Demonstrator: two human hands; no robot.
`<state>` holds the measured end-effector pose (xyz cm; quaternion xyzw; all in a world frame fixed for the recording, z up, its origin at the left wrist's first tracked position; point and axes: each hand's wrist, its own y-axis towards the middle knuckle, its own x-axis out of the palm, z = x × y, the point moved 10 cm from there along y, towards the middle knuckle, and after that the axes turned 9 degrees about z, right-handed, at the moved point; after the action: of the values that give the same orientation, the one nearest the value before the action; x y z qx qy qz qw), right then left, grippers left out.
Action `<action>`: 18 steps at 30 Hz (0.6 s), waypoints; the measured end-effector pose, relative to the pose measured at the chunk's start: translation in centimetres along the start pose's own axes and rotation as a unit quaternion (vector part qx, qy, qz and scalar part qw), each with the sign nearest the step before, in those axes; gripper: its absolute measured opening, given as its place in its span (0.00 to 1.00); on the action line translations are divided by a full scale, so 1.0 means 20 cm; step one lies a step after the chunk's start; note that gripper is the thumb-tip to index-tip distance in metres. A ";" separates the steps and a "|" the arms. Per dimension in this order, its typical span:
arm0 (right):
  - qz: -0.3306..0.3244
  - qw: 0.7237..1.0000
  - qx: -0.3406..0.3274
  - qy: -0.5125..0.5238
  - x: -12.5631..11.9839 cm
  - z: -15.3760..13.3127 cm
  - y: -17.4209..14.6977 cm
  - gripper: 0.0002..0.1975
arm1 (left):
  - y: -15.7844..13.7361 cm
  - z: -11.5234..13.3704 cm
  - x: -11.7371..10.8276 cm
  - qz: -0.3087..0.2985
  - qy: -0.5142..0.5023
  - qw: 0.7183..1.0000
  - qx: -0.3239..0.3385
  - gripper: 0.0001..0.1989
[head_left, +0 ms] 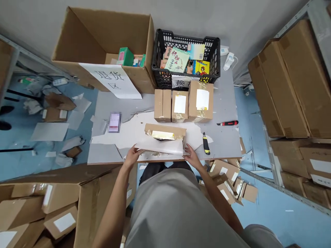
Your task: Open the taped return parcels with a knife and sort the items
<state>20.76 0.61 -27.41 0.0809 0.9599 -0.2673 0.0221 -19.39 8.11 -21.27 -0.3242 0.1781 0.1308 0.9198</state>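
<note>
A small cardboard box (168, 128) with torn tape and a pale label lies at the table's front edge. Its near side is a broad white flap or sheet (160, 146); which of the two, I cannot tell. My left hand (131, 156) grips the left end of this white piece, fingers closed on its corner. At the opposite end, my right hand (191, 156) holds the edge between thumb and fingers. A yellow-and-black box cutter (206, 143) rests to the right of that hand. The inside of the box is mostly hidden.
Three taped boxes (180, 106) stand behind, before a black crate (186, 36) of booklets. A large open carton (103, 74) with a paper sign sits at back left. A red-and-black box cutter (228, 123) lies right. Discarded cartons (224, 172) litter the floor; a bin of boxes (85, 206) stands front left.
</note>
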 end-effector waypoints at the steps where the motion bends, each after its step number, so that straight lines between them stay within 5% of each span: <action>1: -0.007 1.000 -0.008 0.002 0.05 -0.02 0.00 0.51 | 0.00 0.00 0.05 -0.024 0.014 1.000 0.014 0.26; 4: 0.013 0.999 -0.032 0.005 0.15 -0.10 0.00 0.54 | 0.02 0.04 0.16 -0.079 0.057 0.994 0.054 0.22; 8: 0.109 0.991 -0.068 0.021 0.16 -0.16 -0.14 0.52 | 0.03 0.18 0.16 -0.114 0.049 0.984 0.128 0.26; 13: 0.215 0.968 -0.115 0.064 0.13 -0.10 -0.59 0.56 | -0.09 0.28 0.18 -0.200 0.022 0.951 0.234 0.32; 18: 0.364 0.924 -0.102 0.056 0.07 0.09 -1.16 0.54 | -0.33 0.13 0.39 -0.347 0.069 0.906 0.232 0.34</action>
<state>15.43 -19.75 -17.29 0.4370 0.8861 -0.1365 0.0719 -9.39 5.71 -18.89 -0.1517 0.1430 -0.2646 0.9415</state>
